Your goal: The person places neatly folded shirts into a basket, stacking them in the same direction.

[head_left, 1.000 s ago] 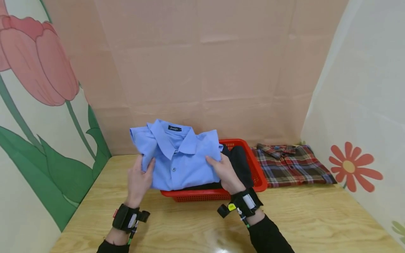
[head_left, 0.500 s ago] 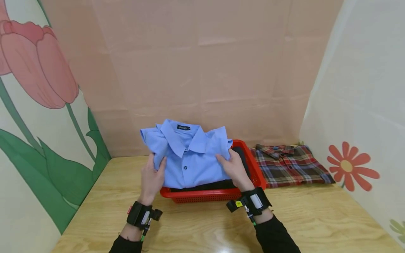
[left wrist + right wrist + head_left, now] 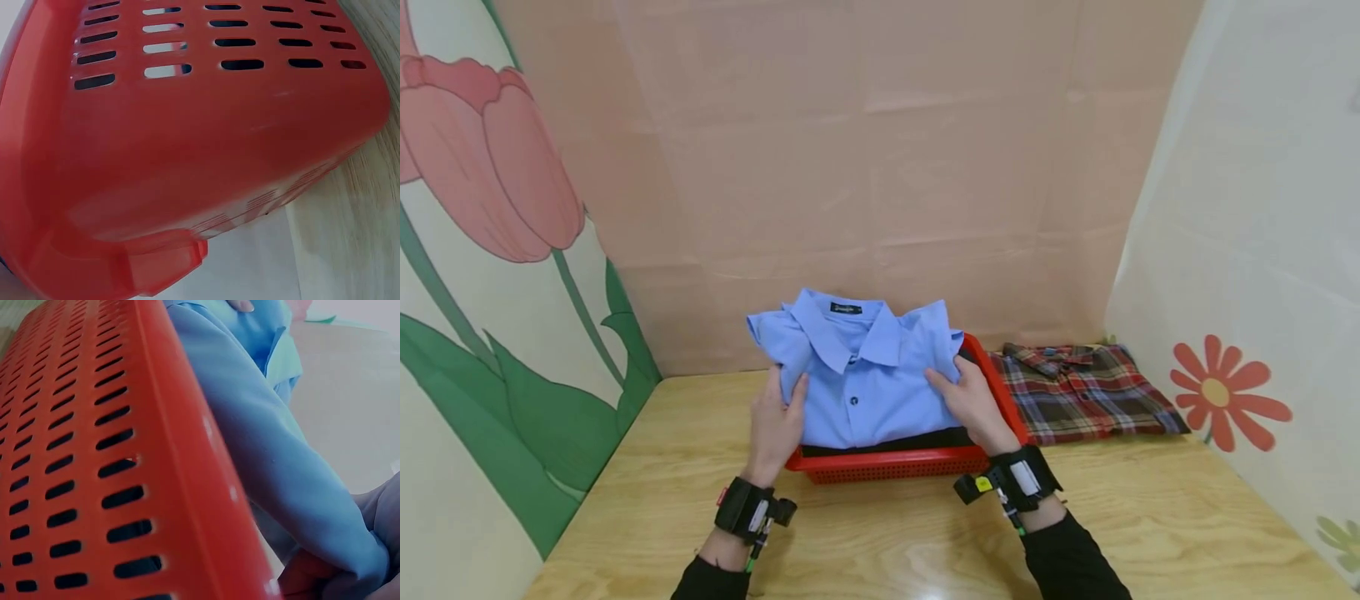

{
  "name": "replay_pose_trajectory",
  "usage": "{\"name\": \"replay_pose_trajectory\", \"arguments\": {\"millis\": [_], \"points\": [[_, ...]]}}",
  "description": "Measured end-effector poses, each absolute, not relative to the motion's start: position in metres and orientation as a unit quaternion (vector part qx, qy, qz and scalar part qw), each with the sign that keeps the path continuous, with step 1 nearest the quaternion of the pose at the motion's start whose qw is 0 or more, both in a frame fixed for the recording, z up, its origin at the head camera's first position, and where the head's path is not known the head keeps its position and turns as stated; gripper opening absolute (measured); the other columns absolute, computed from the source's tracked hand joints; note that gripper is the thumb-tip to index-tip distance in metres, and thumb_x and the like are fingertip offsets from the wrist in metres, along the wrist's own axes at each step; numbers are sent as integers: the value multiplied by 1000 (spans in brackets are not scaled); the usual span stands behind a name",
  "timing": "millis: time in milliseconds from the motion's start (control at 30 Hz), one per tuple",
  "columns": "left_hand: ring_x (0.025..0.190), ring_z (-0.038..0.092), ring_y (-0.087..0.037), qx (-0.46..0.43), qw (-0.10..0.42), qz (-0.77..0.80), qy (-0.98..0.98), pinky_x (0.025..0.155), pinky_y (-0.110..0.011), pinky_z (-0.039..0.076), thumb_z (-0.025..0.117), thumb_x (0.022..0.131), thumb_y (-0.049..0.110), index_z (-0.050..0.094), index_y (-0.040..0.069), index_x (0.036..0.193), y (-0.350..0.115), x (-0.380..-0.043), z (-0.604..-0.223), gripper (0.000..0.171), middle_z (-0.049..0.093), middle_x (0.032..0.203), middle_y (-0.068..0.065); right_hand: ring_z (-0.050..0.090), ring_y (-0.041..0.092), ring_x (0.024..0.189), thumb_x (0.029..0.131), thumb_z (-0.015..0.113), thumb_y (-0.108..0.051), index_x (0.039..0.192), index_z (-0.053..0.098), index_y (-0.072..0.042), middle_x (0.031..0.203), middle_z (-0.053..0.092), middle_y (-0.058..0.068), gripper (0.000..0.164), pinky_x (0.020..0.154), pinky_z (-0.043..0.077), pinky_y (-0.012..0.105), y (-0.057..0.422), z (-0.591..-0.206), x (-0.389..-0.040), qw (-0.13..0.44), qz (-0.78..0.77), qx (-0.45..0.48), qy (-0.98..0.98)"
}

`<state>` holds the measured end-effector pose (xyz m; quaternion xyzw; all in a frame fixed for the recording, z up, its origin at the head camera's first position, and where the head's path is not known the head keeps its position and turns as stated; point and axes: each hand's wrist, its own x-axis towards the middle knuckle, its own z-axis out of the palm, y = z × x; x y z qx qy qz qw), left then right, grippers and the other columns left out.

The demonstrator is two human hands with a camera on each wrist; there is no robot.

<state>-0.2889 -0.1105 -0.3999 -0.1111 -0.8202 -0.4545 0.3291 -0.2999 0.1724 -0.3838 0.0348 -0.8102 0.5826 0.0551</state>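
- Looking down from the head view, a folded blue shirt (image 3: 868, 375) is seen held at both sides over a red basket (image 3: 895, 463) on the wooden table (image 3: 1112, 508). The left hand (image 3: 778, 429) is curled on the shirt's left edge with the thumb on top; the right hand (image 3: 976, 403) is clamped on its right edge in the same way. A dark garment (image 3: 917, 440) is glimpsed beneath the shirt, inside the basket. A plaid shirt (image 3: 1086, 392) lies folded just beside the basket, to the right.
- Compared with a second ago, the shirt has been carried rightward and lowered — it now covers nearly the whole basket opening, where much of the dark garment was bare before. It is judged that the shirt is all but laid down on the pile, with only the release left.
- In the left wrist view, only the basket's slotted red wall (image 3: 206, 112) and a strip of table are shown; the hand itself is not seen there.
- In the right wrist view, the blue cloth (image 3: 275, 456) is draped over the basket rim (image 3: 181, 456) — fingertips are pinched on its fold at the lower right corner.
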Motion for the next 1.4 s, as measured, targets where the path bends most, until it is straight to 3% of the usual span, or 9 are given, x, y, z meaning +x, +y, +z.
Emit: {"name": "replay_pose_trajectory", "arguments": {"millis": [200, 300, 500, 667, 867, 1067, 1233, 1400], "points": [[95, 66, -28, -113, 311, -475, -815, 78, -49, 55, 53, 102, 32, 53, 4, 128, -107, -292, -401, 38, 66, 112, -20, 61, 33, 107, 99, 59, -32, 140, 46, -9, 134, 56, 15, 49, 98, 50, 52, 180, -382, -301, 55, 583, 35, -810], [97, 65, -29, -117, 307, -481, -813, 80, -50, 54, 52, 102, 33, 52, 4, 129, -106, -293, -402, 39, 65, 116, -20, 59, 35, 111, 98, 59, -32, 142, 45, -9, 139, 54, 15, 51, 99, 48, 54, 184, -382, -301, 54, 585, 33, -809], [81, 59, -23, -118, 288, -479, -821, 69, -40, 50, 52, 102, 30, 52, 3, 128, -105, -292, -404, 37, 64, 98, -17, 57, 35, 114, 99, 58, -29, 142, 45, -7, 140, 52, 16, 50, 102, 46, 55, 189, -384, -302, 54, 578, 36, -813], [75, 51, -22, -124, 251, -459, -843, 64, -34, 42, 48, 104, 30, 52, 2, 116, -107, -295, -406, 31, 49, 79, -10, 55, 35, 118, 100, 58, -27, 139, 47, -4, 139, 52, 18, 47, 105, 43, 55, 191, -386, -304, 67, 572, 41, -816], [72, 53, -21, -136, 197, -404, -883, 60, -32, 42, 45, 105, 29, 48, -1, 122, -108, -296, -405, 34, 43, 73, -4, 55, 34, 117, 100, 57, -23, 137, 49, -1, 138, 54, 20, 43, 105, 43, 55, 198, -390, -307, 74, 542, 33, -837], [62, 52, -20, -142, 186, -337, -912, 54, -32, 40, 48, 104, 27, 48, -1, 105, -104, -295, -405, 28, 39, 65, -1, 54, 30, 110, 100, 57, -23, 133, 53, -1, 133, 56, 18, 39, 100, 45, 50, 205, -392, -308, 88, 503, 41, -859], [57, 52, -18, -149, 178, -298, -926, 51, -31, 38, 48, 104, 26, 48, -1, 102, -101, -295, -408, 27, 37, 62, 1, 52, 29, 106, 101, 56, -24, 131, 53, 0, 126, 56, 17, 38, 95, 46, 46, 210, -398, -309, 66, 485, 31, -871], [54, 49, -15, -149, 176, -288, -929, 48, -27, 33, 51, 103, 26, 52, 1, 98, -99, -296, -411, 25, 33, 62, 3, 52, 27, 96, 100, 57, -23, 120, 56, 1, 110, 54, 15, 30, 81, 44, 34, 211, -403, -310, 52, 466, 33, -882]]}}
